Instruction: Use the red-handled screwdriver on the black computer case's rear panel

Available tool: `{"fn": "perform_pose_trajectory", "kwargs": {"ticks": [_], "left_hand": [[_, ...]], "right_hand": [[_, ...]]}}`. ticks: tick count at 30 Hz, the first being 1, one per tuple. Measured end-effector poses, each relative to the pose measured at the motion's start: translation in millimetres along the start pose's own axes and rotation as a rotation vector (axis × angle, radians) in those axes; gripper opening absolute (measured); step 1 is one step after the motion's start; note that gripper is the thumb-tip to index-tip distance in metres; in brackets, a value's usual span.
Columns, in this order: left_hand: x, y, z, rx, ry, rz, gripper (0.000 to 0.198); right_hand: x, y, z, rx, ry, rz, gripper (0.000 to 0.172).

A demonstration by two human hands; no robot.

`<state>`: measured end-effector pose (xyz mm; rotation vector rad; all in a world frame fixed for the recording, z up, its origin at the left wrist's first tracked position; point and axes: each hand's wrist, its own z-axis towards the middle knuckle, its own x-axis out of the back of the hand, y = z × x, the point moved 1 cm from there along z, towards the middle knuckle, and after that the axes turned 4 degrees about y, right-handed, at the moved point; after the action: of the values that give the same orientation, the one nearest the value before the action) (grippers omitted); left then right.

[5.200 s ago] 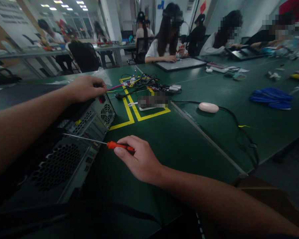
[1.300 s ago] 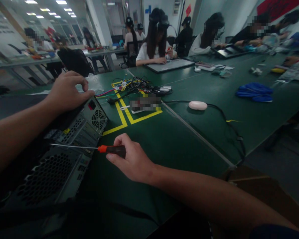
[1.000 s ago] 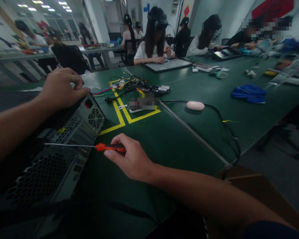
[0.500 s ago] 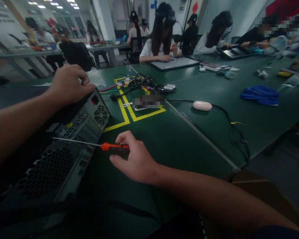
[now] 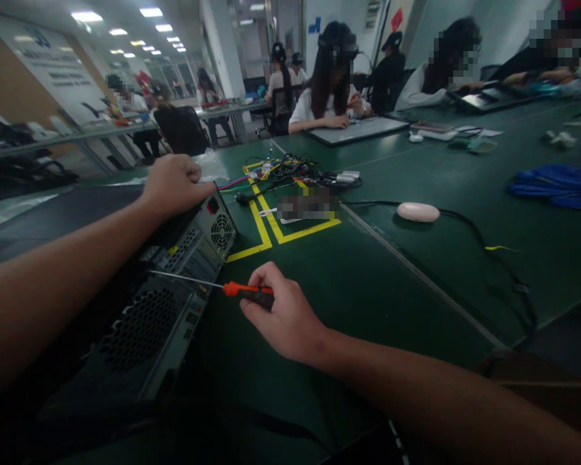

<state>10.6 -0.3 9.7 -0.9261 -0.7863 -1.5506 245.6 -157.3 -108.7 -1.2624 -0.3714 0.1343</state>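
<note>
A dark computer case (image 5: 193, 261) lies at the left, its metal rear panel with a fan grille and ports facing my right side. My left hand (image 5: 174, 184) rests on its top far corner, fingers curled and thumb along the edge. In my right hand (image 5: 288, 313) is a screwdriver (image 5: 235, 289) with an orange and black handle, gripped between thumb and fingers. Its long thin shaft points left across the rear panel. The tip ends by the panel's dark edge; whether it sits in a screw I cannot tell.
A tangle of cables (image 5: 295, 171) lies beyond the case near yellow tape (image 5: 312, 230) on the green table (image 5: 368, 284). A pale pink oval object (image 5: 417, 212) rests by a black cable. Blue cloth-like material (image 5: 556, 185) is at right. Several people sit at tables beyond.
The view has turned left, so everything appears farther right. My right thumb and fingers have closed more tightly round the screwdriver handle. The left hand stays on the case.
</note>
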Motion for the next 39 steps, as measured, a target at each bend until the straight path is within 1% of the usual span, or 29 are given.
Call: {"fn": "perform_pose_trajectory", "kwargs": {"ticks": [3,6,10,13,16,19,23,27,29,31,33,35,39], "left_hand": [[2.4,3.0,-2.0,0.003,0.015,0.019,0.032],[3.8,5.4,-2.3,0.028,-0.002,0.085,0.031],[3.9,7.5,-1.5,0.079,-0.052,0.216,0.037],[4.1,8.6,-1.9,0.125,-0.071,0.254,0.043],[2.4,6.9,-1.9,0.121,-0.073,0.239,0.043],[-2.8,1.1,0.5,0.097,-0.084,0.131,0.039],[-9.5,-5.4,4.5,0.086,-0.121,0.052,0.044],[-8.4,-3.6,6.0,0.086,-0.151,0.077,0.048],[-6.9,-2.8,6.9,0.084,-0.166,0.082,0.05],[-6.6,-4.2,8.6,0.07,-0.179,0.088,0.052],[-7.6,-7.2,10.9,0.047,-0.198,0.088,0.053],[-8.9,-10.1,12.6,0.034,-0.205,0.076,0.055],[-6.7,-8.7,11.6,0.061,-0.18,0.077,0.056]], "right_hand": [[0.9,0.2,0.5,-0.002,-0.001,0.001,0.017],[1.6,0.4,0.5,0.008,-0.001,0.006,0.019],[2.0,0.0,-0.3,-0.001,-0.015,0.021,0.019],[2.5,-0.5,-0.9,0.006,-0.005,0.016,0.019],[3.3,0.3,-0.5,0.053,0.023,0.016,0.018],[5.1,2.6,0.9,0.106,0.05,0.001,0.018],[7.5,4.3,2.9,0.139,0.071,-0.068,0.017],[6.7,2.5,2.7,0.122,0.043,-0.077,0.023],[5.4,0.6,1.5,0.105,0.013,-0.041,0.02],[4.3,-1.2,0.1,0.055,-0.016,-0.036,0.017],[3.8,-2.7,-1.1,0.003,-0.019,-0.068,0.026],[3.8,-4.0,-1.5,-0.008,-0.003,-0.089,0.029],[3.5,-5.9,-0.7,0.001,-0.01,-0.058,0.018]]}}
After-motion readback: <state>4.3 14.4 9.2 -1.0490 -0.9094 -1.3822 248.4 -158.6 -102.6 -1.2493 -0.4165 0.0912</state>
